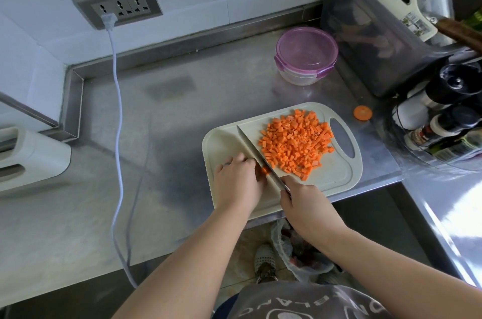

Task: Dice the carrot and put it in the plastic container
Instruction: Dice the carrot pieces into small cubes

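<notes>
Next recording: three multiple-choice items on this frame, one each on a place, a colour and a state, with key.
1. Relative to the cutting board, the round carrot slice lies: A on it; B on the steel counter to its right; C under it.
2. The plastic container has a lid that is: A green; B purple; C white.
3. The container is: A lidless; B tipped over; C closed by its lid.
Key: 1 B, it sits on bare steel beyond the board's handle hole. 2 B, translucent purple. 3 C, the lid covers it.
</notes>
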The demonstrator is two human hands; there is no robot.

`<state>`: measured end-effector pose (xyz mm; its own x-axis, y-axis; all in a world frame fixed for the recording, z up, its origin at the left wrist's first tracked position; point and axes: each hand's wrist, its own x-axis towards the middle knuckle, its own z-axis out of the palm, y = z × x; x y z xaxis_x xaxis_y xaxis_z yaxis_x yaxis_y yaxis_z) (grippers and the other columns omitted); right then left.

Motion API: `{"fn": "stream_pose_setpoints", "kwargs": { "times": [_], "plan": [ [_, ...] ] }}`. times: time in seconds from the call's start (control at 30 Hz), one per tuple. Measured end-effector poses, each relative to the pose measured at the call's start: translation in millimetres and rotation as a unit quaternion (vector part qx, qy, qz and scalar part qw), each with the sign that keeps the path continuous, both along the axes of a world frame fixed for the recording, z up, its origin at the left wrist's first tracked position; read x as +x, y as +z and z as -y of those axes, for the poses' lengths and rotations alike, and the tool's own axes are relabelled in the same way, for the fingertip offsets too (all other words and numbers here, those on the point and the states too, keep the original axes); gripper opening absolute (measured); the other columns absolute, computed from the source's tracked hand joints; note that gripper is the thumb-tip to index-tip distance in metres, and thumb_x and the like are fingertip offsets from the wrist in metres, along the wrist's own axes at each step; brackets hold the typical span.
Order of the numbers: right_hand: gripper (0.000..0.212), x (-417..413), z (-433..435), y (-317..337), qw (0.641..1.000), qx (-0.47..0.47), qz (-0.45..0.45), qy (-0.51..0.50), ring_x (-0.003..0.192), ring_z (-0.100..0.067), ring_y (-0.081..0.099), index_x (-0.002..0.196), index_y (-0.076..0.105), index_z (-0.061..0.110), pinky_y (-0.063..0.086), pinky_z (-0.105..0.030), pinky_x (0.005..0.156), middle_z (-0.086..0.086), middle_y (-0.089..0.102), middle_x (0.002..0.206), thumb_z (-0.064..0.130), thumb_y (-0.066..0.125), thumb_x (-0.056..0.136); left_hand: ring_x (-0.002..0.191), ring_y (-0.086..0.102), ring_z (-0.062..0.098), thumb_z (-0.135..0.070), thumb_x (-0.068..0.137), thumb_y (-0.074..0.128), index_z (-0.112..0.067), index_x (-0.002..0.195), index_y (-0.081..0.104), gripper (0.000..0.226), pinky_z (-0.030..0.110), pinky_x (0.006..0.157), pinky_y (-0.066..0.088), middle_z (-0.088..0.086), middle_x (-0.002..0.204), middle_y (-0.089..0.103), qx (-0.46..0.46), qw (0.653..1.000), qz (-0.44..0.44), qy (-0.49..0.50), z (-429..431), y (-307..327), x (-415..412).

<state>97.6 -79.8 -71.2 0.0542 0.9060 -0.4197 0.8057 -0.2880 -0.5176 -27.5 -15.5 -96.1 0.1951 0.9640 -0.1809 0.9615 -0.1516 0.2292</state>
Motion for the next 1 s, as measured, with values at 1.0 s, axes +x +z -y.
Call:
{"fn": "stream_pose_setpoints", "kwargs": {
  "times": [1.0],
  "plan": [
    [0.047,68,-21,22,0.959,0.173,0.192,0.113,0.075,-0.020,0.060,0.143,0.041,0.034,0.030,-0.023,0.057,0.006,0.067,0.094,0.028,0.047,0.097,0.093,0.058,0.020,0.005,0.088,0.043,-0.012,0.102,0.067,0.032,0.014,0.078,0.035,0.006,0.106,0.063,0.180,0.888,0.340,0.253,-62,44,-23]
  ]
}}
